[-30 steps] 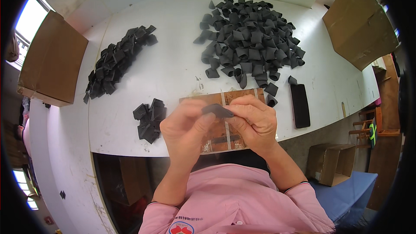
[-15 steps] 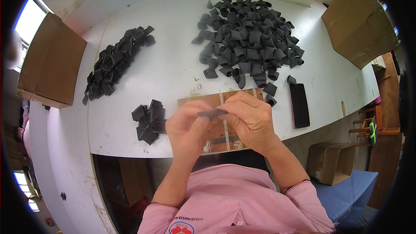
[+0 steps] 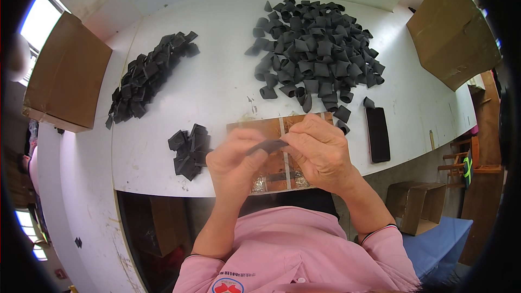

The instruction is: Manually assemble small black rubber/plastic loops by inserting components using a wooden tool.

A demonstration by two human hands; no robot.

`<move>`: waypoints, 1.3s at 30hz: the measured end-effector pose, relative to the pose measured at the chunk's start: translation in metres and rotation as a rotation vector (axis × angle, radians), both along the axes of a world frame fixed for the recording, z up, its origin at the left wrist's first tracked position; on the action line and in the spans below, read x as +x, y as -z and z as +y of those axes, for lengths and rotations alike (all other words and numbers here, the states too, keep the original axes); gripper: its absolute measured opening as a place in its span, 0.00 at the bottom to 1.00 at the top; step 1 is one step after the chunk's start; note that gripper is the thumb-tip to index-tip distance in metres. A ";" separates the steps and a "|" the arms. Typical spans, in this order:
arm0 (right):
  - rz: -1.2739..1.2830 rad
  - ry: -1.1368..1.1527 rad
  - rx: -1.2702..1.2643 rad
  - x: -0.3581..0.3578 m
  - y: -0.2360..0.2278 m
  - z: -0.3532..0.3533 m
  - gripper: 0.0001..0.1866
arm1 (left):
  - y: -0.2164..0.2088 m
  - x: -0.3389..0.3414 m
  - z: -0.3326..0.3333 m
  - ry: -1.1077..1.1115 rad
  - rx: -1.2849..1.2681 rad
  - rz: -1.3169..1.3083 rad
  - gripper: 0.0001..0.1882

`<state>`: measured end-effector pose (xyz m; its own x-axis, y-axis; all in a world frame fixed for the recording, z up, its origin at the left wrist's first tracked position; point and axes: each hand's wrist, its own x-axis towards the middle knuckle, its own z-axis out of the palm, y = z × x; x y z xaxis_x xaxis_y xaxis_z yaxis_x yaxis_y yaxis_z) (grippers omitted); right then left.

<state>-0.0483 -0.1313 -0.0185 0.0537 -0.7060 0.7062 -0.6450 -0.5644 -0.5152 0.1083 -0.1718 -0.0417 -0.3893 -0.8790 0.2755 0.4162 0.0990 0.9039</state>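
A small dark grey sleeve-like piece [image 3: 267, 146] is stretched between my two hands above a brown board [image 3: 259, 125]. My left hand [image 3: 232, 154], somewhat smeared by motion, pinches its left end between thumb and fingers. At the other end my right hand [image 3: 321, 152] grips it with closed fingertips. To the left of my left hand lies a small heap of flattened black pieces [image 3: 190, 152]. Beyond the board spreads a large pile of open-ended grey sleeves [image 3: 320, 49]. Light strips cross the board, and clear tape shows near its front edge.
A long pile of flat black pieces [image 3: 149, 78] lies at the left of the white table [image 3: 228, 70]. A dark phone [image 3: 378, 135] rests on the right. Cardboard boxes stand at the far left [image 3: 68, 73] and far right [image 3: 453, 32]; another box [image 3: 417, 206] sits below the table's right edge.
My left hand has turned slightly, and more of the grey piece shows between my hands. Both hands still hold it above the board. The whole view has shifted a little.
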 end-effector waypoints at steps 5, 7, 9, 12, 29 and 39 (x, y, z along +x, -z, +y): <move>0.020 0.068 -0.059 0.002 0.010 0.006 0.09 | -0.016 -0.008 -0.003 -0.052 -0.147 -0.092 0.07; 0.039 0.091 -0.052 0.002 0.008 0.008 0.10 | -0.019 -0.009 -0.005 -0.063 -0.192 -0.142 0.04; 0.081 0.114 -0.011 0.001 0.006 0.008 0.10 | -0.020 -0.006 -0.008 -0.037 -0.251 -0.295 0.06; -0.025 0.062 0.078 0.004 0.000 0.005 0.11 | -0.020 -0.004 -0.010 -0.054 -0.298 -0.294 0.07; -0.750 0.258 0.406 -0.041 0.003 -0.020 0.16 | 0.085 0.109 -0.092 -1.128 -0.188 -1.251 0.18; -0.613 0.004 0.853 0.014 0.035 0.043 0.11 | 0.132 0.168 -0.112 -0.789 -0.261 -1.286 0.06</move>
<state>-0.0346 -0.0885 -0.0531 -0.1481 -0.9817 -0.1199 -0.1398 0.1408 -0.9801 0.2763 -0.2842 -0.1734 0.0512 -0.9519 0.3022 -0.8441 0.1205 0.5224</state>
